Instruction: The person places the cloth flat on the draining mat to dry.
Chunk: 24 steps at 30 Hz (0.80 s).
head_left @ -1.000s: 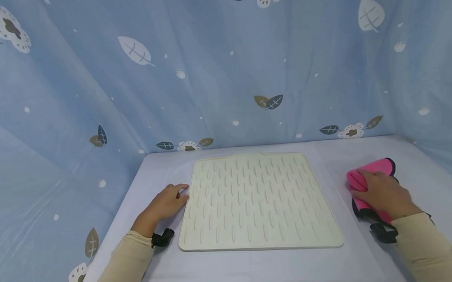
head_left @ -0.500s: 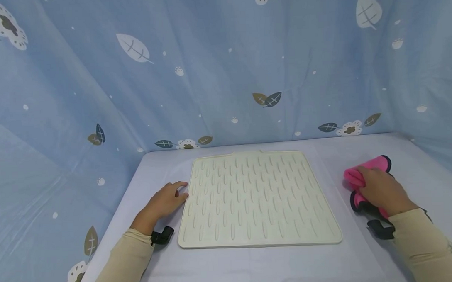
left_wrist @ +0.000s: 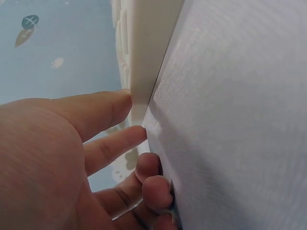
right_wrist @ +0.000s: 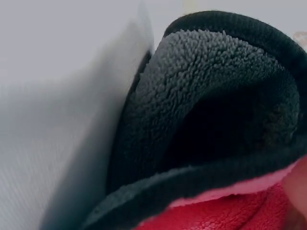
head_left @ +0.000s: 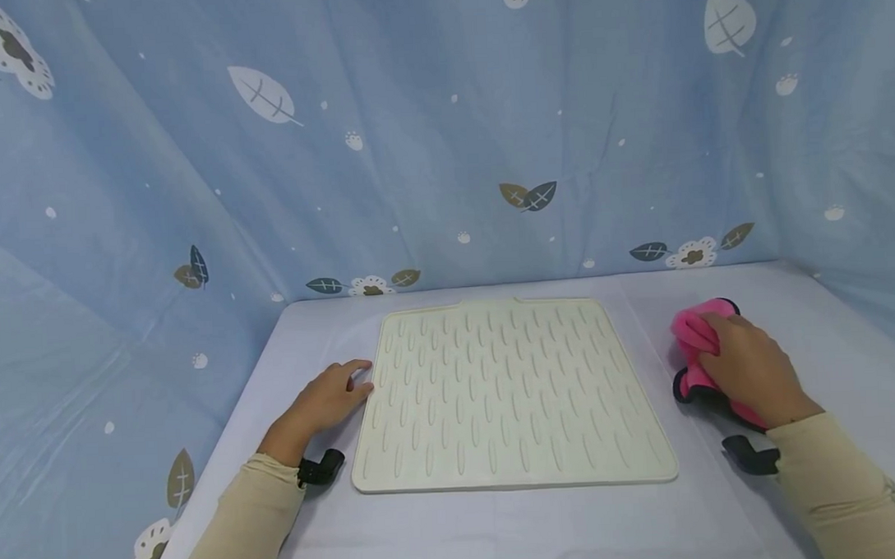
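Note:
A cream mat (head_left: 511, 401) with rows of raised oval ridges and a small tab at its far edge lies flat on the white-covered table. My left hand (head_left: 329, 399) touches its left edge with thumb and fingertip; the left wrist view shows them against the mat's pale side (left_wrist: 151, 43), the other fingers loosely bent below. Right of the mat, my right hand (head_left: 754, 367) grips a bunched pink cloth (head_left: 690, 330) with dark trim. Close up in the right wrist view, the cloth's dark grey fleecy underside (right_wrist: 182, 72) curls into a loop, and only a bit of finger shows.
White fabric (head_left: 456, 530) covers the table. A blue curtain (head_left: 427, 132) printed with leaves and flowers hangs behind it and along both sides. Each wrist wears a black camera strap over a beige sleeve (head_left: 237, 517).
My right hand has drawn the pink cloth slightly left, toward the mat, bunching it more. The left hand stays at the mat's edge. The head view has shifted a little.

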Available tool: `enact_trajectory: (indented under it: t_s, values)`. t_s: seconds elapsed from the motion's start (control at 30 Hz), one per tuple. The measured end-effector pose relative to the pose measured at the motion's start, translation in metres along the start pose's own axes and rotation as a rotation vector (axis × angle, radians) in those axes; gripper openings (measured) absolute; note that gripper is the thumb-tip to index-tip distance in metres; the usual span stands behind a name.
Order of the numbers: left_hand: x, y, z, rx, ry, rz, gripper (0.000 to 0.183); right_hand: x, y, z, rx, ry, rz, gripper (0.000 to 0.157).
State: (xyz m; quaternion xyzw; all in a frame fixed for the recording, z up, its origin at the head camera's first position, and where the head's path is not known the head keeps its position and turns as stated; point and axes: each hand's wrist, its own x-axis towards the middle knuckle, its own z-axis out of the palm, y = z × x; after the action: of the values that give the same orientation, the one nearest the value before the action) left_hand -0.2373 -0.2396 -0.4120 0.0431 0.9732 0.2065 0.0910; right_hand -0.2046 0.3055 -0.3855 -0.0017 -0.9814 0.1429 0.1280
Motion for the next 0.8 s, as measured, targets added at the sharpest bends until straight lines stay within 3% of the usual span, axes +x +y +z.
enact_trajectory:
  t_s: [0.8]
  values:
    - [-0.001, -0.001, -0.001, -0.01, -0.005, 0.018, 0.048, -0.009, -0.04, -0.012, 0.085, 0.195, -0.098, 0.059]
